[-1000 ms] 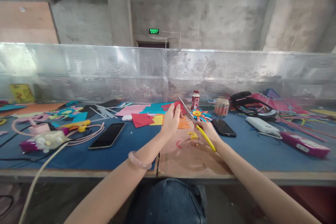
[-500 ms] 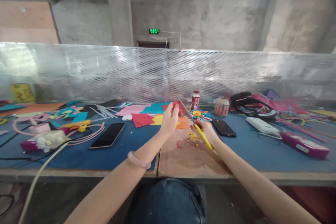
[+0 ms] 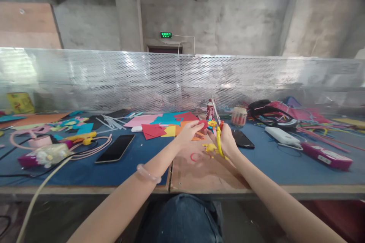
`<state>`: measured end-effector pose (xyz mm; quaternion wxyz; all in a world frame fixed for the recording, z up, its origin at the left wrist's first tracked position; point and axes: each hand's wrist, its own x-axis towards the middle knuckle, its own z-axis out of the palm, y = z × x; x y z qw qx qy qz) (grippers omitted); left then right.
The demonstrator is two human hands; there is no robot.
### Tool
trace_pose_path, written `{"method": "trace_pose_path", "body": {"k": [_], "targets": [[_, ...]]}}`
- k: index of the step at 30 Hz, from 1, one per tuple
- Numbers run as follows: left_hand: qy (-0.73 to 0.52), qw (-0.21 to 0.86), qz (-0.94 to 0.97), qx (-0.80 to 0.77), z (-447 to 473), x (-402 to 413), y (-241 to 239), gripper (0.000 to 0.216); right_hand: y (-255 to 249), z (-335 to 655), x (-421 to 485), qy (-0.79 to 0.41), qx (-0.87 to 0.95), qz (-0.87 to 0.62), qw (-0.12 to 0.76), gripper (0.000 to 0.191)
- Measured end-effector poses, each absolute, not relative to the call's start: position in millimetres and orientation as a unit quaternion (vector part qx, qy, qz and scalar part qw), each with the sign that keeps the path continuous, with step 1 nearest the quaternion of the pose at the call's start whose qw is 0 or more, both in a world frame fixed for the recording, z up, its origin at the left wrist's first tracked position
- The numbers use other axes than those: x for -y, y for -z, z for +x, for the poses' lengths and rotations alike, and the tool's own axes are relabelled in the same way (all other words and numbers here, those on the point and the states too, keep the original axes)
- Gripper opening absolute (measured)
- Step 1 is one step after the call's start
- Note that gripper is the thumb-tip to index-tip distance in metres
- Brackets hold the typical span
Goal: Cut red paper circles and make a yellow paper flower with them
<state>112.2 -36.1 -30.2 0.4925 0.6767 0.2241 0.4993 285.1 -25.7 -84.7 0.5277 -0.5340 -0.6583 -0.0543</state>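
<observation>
My left hand (image 3: 190,132) pinches a small red paper piece (image 3: 203,124) just above the table. My right hand (image 3: 226,141) grips yellow-handled scissors (image 3: 218,127), whose blades point up and away beside the red piece. Both hands meet over a brown board (image 3: 205,172) that carries a red paper ring (image 3: 195,157) and yellow scraps (image 3: 209,147). A pale bangle sits on my left wrist.
Coloured paper sheets (image 3: 159,121) lie behind the hands. A black phone (image 3: 115,148) lies left, another phone (image 3: 242,138) right. A small bottle (image 3: 210,110), a jar (image 3: 238,116), a white block (image 3: 282,136), a pink box (image 3: 326,155) and a glue gun (image 3: 82,136) crowd the blue table (image 3: 85,167). A perforated metal screen (image 3: 114,79) bounds the back.
My left hand has lowered with the red piece. My right hand has swung the scissors from slanting left to pointing nearly upright, and moved in close to the left hand.
</observation>
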Motion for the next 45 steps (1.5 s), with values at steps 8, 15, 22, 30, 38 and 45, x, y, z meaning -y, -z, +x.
{"method": "trace_pose_path", "body": {"k": [8, 15, 22, 30, 38, 45], "targets": [[-0.564, 0.447, 0.646, -0.255, 103, 16, 31, 0.021, 83, 285, 21, 0.006, 0.676, -0.523, 0.519, 0.035], [-0.592, 0.413, 0.644, -0.252, 99, 15, 29, 0.023, 83, 279, 28, -0.001, 0.715, -0.529, 0.458, 0.033], [-0.61, 0.432, 0.621, -0.236, 106, 25, 25, 0.02, 83, 276, 30, -0.026, 0.731, -0.518, 0.444, 0.024], [-0.632, 0.403, 0.617, -0.24, 107, 29, 22, 0.022, 77, 271, 45, -0.06, 0.752, -0.499, 0.428, 0.026], [-0.622, 0.337, 0.654, -0.268, 110, 38, 21, 0.027, 72, 271, 49, -0.061, 0.759, -0.485, 0.429, 0.021], [-0.623, 0.309, 0.659, -0.286, 109, 36, 24, 0.029, 74, 271, 48, -0.072, 0.76, -0.482, 0.429, 0.018]]}}
